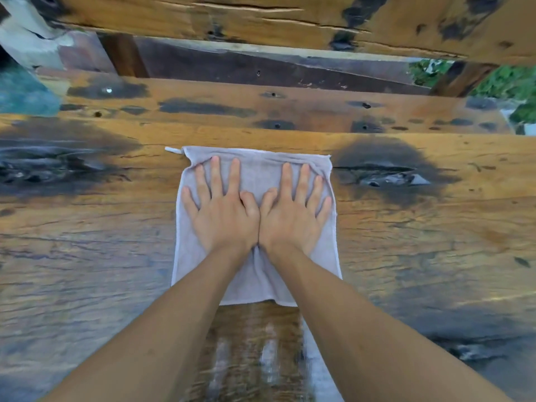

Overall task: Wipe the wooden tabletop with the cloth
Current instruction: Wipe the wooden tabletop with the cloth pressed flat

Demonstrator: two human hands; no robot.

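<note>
Both forearms are reaching forward, left hand (pixel 223 216) and right hand (pixel 293 219) pressing 10 flat, spread fingers (pixel 215 178) onto cloth (pixel 258 274), its far edge lying along the worktop (pixel 420 242) beyond the fingertips.

one wide-angle view from the person's head looks forward and steeply down, close over the table (pixel 406 242). both forearms reach in from the bottom edge; straight lines bow toward the frame's borders.

Cloth (pixel 255 274): I can't see the middle under both hands.
Tabletop (pixel 87 271): near part blurred, cut at 3 edges.
</note>
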